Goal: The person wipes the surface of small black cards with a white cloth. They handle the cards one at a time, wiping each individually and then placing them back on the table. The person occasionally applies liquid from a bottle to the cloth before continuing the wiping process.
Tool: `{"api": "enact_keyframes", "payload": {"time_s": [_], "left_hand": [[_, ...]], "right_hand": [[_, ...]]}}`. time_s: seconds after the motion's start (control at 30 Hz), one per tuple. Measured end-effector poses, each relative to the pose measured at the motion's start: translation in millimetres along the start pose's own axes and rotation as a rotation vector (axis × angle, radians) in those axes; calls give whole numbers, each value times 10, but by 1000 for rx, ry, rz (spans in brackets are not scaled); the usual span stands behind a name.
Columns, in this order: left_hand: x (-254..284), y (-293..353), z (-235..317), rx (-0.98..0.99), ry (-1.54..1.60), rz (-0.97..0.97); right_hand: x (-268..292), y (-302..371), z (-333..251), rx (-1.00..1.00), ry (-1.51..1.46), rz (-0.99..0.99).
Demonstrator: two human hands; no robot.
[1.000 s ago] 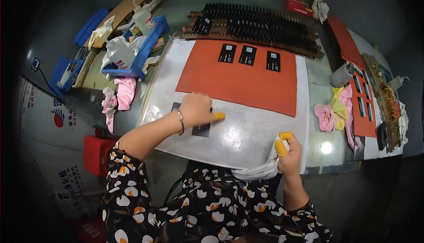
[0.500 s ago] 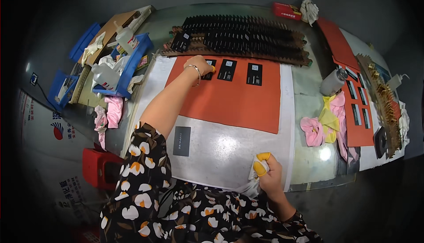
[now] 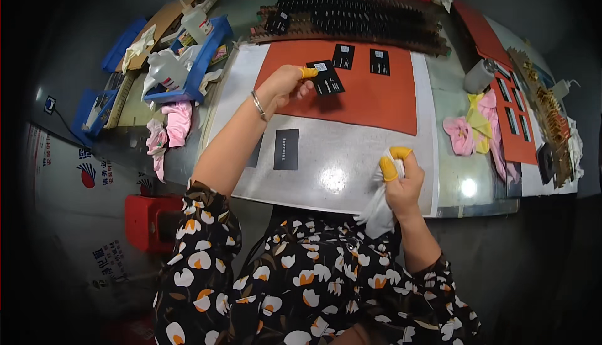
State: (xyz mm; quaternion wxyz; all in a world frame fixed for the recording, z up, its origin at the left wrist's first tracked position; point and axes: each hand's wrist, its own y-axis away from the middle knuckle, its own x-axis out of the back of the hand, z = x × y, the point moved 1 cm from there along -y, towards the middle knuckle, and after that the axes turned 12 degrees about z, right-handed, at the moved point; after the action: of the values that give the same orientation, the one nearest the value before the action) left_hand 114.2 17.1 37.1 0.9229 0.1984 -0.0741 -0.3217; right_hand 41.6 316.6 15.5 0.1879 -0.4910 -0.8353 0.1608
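Note:
My left hand [image 3: 291,86], a yellow finger cot on its thumb side and a bracelet at the wrist, pinches a black card [image 3: 328,80] by its left edge. The card, with a pale square and light print, is held above the orange mat [image 3: 370,103]. Beyond it, two similar black cards [image 3: 343,57] lie on the mat. My right hand [image 3: 404,179], in yellow finger cots, is closed on a crumpled white cloth [image 3: 379,210] near the table's front edge. A dark grey card [image 3: 286,150] lies on the white sheet; my left forearm partly covers another dark card [image 3: 254,155].
Toothed racks [image 3: 357,19] filled with black cards stand behind the mat. A blue tray [image 3: 210,56] with white bottles is at left. Pink and yellow cloths [image 3: 470,128], a grey bottle [image 3: 480,75] and a second orange mat with cards [image 3: 514,147] are at right.
My left hand has lifted the leftmost black card off the mat and brought it nearer. My right hand still holds the cloth, slightly raised. The whole view has shifted.

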Motion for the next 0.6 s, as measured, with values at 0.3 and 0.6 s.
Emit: {"api": "enact_keyframes", "payload": {"time_s": [0.3, 0.6], "left_hand": [[-251, 1114, -699, 86, 244, -131], [-412, 1170, -496, -722, -1454, 101]], "right_hand": [[-659, 274, -309, 470, -75, -10], [151, 154, -159, -187, -281, -39]]}}
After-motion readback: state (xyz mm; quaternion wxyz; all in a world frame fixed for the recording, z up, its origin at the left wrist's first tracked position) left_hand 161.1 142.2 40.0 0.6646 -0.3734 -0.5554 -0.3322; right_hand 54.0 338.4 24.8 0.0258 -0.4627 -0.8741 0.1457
